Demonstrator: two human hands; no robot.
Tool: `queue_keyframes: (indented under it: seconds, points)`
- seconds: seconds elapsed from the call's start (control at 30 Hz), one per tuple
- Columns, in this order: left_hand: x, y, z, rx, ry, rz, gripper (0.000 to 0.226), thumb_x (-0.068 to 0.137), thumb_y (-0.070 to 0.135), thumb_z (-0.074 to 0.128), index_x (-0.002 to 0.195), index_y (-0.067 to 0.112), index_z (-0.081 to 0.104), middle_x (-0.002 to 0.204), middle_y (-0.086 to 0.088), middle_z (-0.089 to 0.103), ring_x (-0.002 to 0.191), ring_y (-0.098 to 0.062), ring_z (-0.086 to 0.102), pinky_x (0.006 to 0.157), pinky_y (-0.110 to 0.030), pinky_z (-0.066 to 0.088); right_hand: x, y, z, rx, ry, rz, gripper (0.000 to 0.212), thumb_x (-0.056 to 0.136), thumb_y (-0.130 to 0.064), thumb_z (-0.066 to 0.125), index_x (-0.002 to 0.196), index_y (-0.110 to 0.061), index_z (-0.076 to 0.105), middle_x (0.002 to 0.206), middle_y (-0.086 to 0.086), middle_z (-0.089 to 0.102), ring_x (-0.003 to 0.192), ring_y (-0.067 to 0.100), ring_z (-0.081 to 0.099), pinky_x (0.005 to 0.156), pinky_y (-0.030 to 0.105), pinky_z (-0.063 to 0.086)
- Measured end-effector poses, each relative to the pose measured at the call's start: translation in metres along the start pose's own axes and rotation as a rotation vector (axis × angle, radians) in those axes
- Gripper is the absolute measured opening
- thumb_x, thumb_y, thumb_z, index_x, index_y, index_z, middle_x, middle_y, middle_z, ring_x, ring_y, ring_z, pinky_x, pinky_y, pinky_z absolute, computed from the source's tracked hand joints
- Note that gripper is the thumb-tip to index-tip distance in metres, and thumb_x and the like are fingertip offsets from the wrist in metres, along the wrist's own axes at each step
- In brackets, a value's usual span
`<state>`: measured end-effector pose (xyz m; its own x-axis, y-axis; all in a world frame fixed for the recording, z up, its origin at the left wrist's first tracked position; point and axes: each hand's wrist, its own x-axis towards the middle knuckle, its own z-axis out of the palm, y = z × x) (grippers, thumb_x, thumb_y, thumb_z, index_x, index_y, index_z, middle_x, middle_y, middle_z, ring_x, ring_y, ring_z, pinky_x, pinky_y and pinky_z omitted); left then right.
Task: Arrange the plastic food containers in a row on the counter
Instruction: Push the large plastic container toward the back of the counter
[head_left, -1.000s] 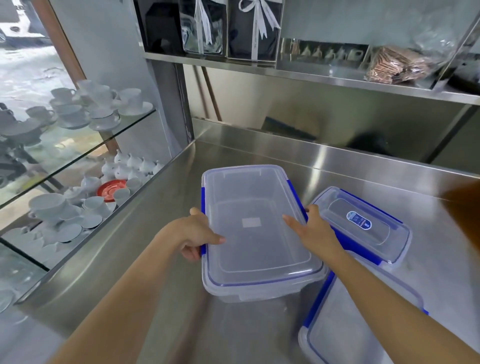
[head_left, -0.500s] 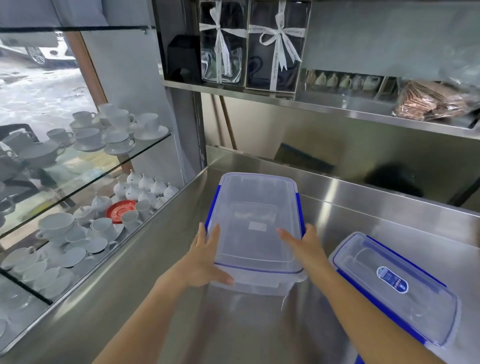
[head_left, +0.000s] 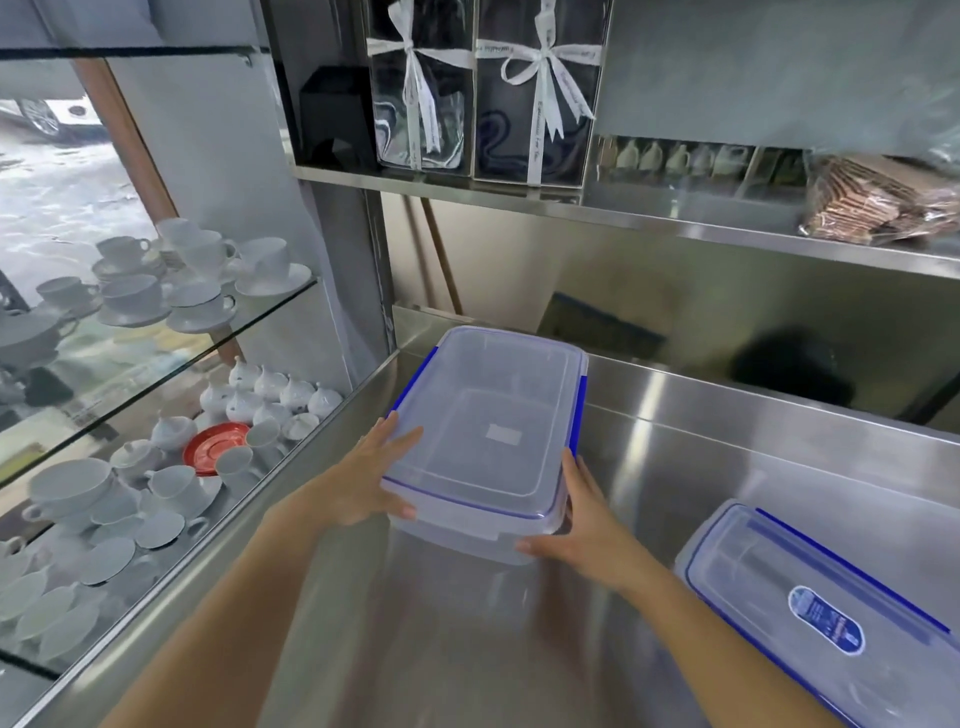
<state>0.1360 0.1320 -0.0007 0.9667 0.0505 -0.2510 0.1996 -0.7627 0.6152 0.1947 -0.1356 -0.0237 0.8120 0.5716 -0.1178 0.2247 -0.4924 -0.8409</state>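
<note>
1. Large clear plastic container with blue side clips (head_left: 488, 431), lying on the stainless steel counter (head_left: 727, 452) toward its back left corner
2. Left hand (head_left: 363, 488) and right hand (head_left: 582, 525), clamped against its near corners; keep pressure even so it slides square to the wall
3. Second clear lidded container with an oval blue label (head_left: 826, 618), near right, apart; align it alongside

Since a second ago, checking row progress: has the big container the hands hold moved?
Yes. The big container has gone away from the labelled container, toward the counter's back left corner.
</note>
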Motion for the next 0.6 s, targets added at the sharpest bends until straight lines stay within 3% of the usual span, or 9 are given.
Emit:
queue_keyframes:
  seconds: [0.17,0.33,0.53,0.6]
  points:
    - [0.010,-0.011,-0.009,0.037,-0.031,0.023,0.097,0.077,0.021,0.074,0.148,0.030,0.008,0.158,0.003,-0.017,0.145,-0.017,-0.019,0.120,-0.049,0.011,0.012,0.003,0.007,-0.035,0.001,0.010,0.127,0.062,-0.043,0.083,0.149,-0.032,-0.009,0.159,-0.012,-0.001,0.143,0.006,0.013,0.114,0.032,0.023]
    - [0.009,-0.009,-0.014,0.065,-0.027,0.032,0.097,0.078,0.020,0.074,0.148,0.029,0.007,0.159,0.003,-0.015,0.146,-0.015,-0.015,0.117,-0.038,0.017,0.011,-0.002,0.011,-0.084,0.050,0.034,0.124,0.065,-0.042,0.081,0.149,-0.028,-0.008,0.159,-0.008,-0.001,0.145,0.013,0.015,0.113,0.033,0.024]
    - [0.004,0.022,-0.031,0.335,-0.174,-0.241,0.116,0.069,0.028,0.080,0.147,0.038,-0.005,0.155,-0.002,-0.029,0.144,-0.023,-0.023,0.118,-0.048,0.007,-0.007,-0.009,-0.019,-0.218,0.081,0.098,0.107,0.072,-0.044,0.075,0.150,-0.030,0.004,0.160,-0.006,0.002,0.146,0.015,0.013,0.114,0.036,0.024]
    - [-0.001,0.052,-0.038,0.365,-0.204,-0.252,0.113,0.072,0.030,0.078,0.147,0.035,-0.007,0.157,-0.003,-0.024,0.147,-0.022,-0.013,0.119,-0.043,0.010,-0.015,-0.003,-0.038,-0.217,0.113,0.137,0.102,0.072,-0.043,0.075,0.150,-0.027,0.011,0.160,-0.003,0.010,0.144,0.016,0.021,0.112,0.035,0.027]
